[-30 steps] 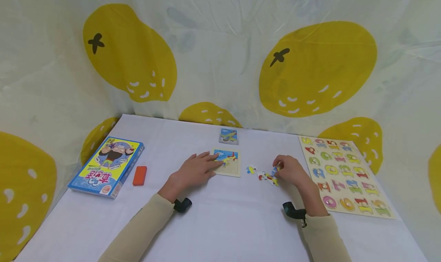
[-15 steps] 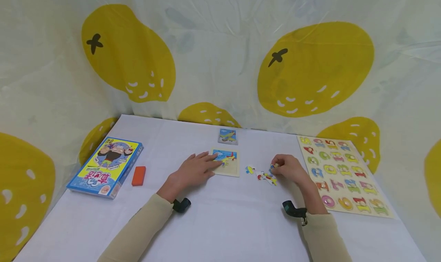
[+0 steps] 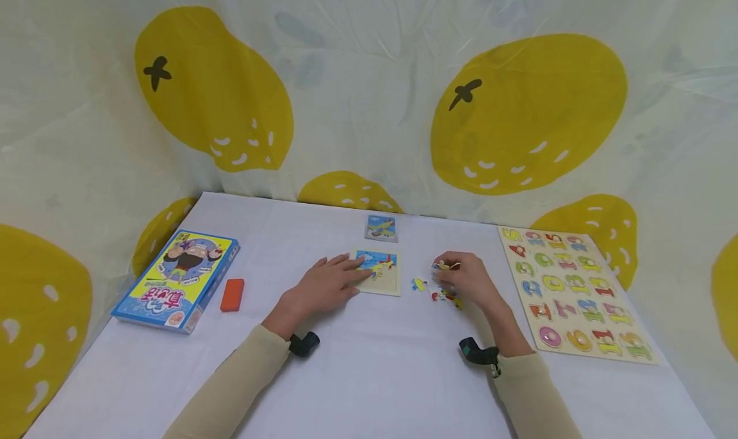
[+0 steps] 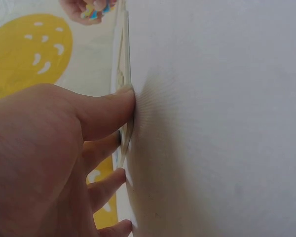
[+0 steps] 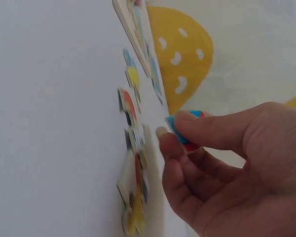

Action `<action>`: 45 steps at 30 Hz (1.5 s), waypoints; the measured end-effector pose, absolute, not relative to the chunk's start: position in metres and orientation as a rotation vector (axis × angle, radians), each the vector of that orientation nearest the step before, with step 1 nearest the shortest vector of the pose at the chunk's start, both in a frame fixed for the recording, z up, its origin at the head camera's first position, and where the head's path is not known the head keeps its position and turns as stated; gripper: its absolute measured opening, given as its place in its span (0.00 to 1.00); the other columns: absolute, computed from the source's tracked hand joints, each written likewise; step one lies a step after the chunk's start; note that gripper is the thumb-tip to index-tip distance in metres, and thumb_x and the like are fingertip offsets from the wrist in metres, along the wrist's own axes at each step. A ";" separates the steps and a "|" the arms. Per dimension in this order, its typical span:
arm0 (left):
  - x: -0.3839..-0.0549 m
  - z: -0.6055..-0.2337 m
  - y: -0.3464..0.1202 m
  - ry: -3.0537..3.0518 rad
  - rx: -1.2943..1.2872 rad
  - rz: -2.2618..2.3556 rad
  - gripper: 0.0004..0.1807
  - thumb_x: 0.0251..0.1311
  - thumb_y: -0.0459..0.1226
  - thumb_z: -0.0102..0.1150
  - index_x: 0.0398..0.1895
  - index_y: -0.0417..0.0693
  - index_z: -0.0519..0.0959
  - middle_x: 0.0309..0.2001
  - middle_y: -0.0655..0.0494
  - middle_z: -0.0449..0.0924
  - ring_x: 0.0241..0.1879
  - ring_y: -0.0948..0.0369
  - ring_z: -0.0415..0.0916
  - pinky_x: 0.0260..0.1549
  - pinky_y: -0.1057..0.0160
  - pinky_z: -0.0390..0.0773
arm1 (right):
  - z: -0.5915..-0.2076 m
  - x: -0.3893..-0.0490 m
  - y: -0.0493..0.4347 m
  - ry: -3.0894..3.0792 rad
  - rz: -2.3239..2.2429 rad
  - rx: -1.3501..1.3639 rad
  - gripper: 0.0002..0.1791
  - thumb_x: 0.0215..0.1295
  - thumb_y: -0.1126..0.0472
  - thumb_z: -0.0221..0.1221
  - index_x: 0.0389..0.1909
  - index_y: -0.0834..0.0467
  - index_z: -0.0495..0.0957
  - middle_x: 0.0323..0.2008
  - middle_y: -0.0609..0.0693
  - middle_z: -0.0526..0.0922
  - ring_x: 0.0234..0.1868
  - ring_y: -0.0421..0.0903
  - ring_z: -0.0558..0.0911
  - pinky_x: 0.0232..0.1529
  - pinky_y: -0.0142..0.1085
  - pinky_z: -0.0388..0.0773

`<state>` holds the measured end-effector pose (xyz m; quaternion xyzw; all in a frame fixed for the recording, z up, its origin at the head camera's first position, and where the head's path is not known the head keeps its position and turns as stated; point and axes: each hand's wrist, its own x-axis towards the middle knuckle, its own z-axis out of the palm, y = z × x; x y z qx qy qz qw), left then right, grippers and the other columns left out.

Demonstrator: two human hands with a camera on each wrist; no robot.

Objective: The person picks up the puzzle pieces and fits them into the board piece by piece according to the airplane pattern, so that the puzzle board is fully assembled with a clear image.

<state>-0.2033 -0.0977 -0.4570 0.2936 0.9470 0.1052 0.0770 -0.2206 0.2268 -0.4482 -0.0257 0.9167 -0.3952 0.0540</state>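
Note:
On the left side of a small wooden puzzle board (image 3: 391,285) rests my left hand (image 3: 324,286), its fingers fairly straight across the picture. The left wrist view has the thumb (image 4: 108,111) against the board's edge. Part of a yellow airplane on blue sky fills the board; the rest is bare wood. My right hand (image 3: 471,280) pinches a blue and red puzzle piece (image 5: 177,134) between thumb and fingers, raised above the table. Below it lie several loose pieces (image 3: 444,297), partly hidden by the hand. A yellow and blue piece (image 3: 419,285) lies nearer the board.
Behind the board lies a small airplane picture card (image 3: 382,229). A wooden number puzzle (image 3: 571,291) covers the right side of the white table (image 3: 369,375). To the left are an orange-red block (image 3: 233,295) and a boxed game (image 3: 179,279).
My right hand has lifted a piece from the loose group and moved left with it, turning it between the fingers. The left hand stays on the board.

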 end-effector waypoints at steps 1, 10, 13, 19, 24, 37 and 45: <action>-0.204 -0.457 -0.098 2.837 0.879 0.315 0.27 0.72 0.50 0.51 0.74 0.70 0.64 0.77 0.62 0.59 0.78 0.51 0.52 0.72 0.37 0.55 | -0.448 -0.221 0.224 2.787 -1.198 -0.082 0.11 0.60 0.63 0.65 0.45 0.58 0.84 0.39 0.54 0.82 0.38 0.49 0.76 0.36 0.35 0.74; -0.205 -0.458 -0.097 2.828 0.888 0.324 0.27 0.72 0.49 0.51 0.74 0.69 0.64 0.77 0.61 0.59 0.78 0.50 0.52 0.72 0.36 0.55 | -0.450 -0.225 0.200 2.789 -1.220 -0.141 0.11 0.56 0.66 0.67 0.39 0.58 0.76 0.33 0.53 0.77 0.35 0.49 0.75 0.34 0.35 0.73; -0.205 -0.459 -0.097 2.832 0.893 0.322 0.27 0.72 0.49 0.51 0.74 0.69 0.64 0.77 0.61 0.59 0.78 0.50 0.53 0.72 0.36 0.55 | -0.448 -0.225 0.192 2.758 -1.247 -0.190 0.08 0.59 0.67 0.65 0.39 0.58 0.81 0.35 0.54 0.81 0.34 0.49 0.77 0.32 0.35 0.75; -0.205 -0.457 -0.097 2.832 0.890 0.328 0.27 0.73 0.50 0.50 0.74 0.70 0.65 0.77 0.62 0.59 0.78 0.50 0.52 0.72 0.36 0.55 | -0.448 -0.228 0.178 2.759 -1.255 -0.243 0.12 0.68 0.67 0.58 0.48 0.57 0.86 0.45 0.55 0.87 0.39 0.47 0.79 0.38 0.34 0.76; -0.206 -0.457 -0.097 2.838 0.881 0.304 0.27 0.72 0.50 0.50 0.74 0.71 0.64 0.77 0.63 0.59 0.78 0.51 0.53 0.72 0.37 0.56 | -0.448 -0.230 0.164 2.816 -1.173 -0.316 0.14 0.68 0.68 0.57 0.50 0.56 0.86 0.42 0.55 0.85 0.40 0.48 0.77 0.39 0.36 0.74; -0.206 -0.458 -0.098 2.836 0.909 0.328 0.26 0.72 0.49 0.51 0.73 0.67 0.66 0.76 0.61 0.60 0.77 0.50 0.54 0.71 0.36 0.57 | -0.457 -0.234 0.138 2.802 -1.302 -0.238 0.06 0.57 0.68 0.68 0.33 0.60 0.80 0.26 0.51 0.78 0.30 0.46 0.74 0.31 0.33 0.70; -0.208 -0.461 -0.098 2.853 0.913 0.304 0.26 0.72 0.50 0.51 0.73 0.69 0.66 0.76 0.62 0.61 0.77 0.51 0.55 0.70 0.36 0.58 | -0.454 -0.235 0.132 2.831 -1.226 -0.141 0.05 0.59 0.65 0.68 0.34 0.61 0.81 0.25 0.52 0.78 0.27 0.45 0.73 0.27 0.31 0.68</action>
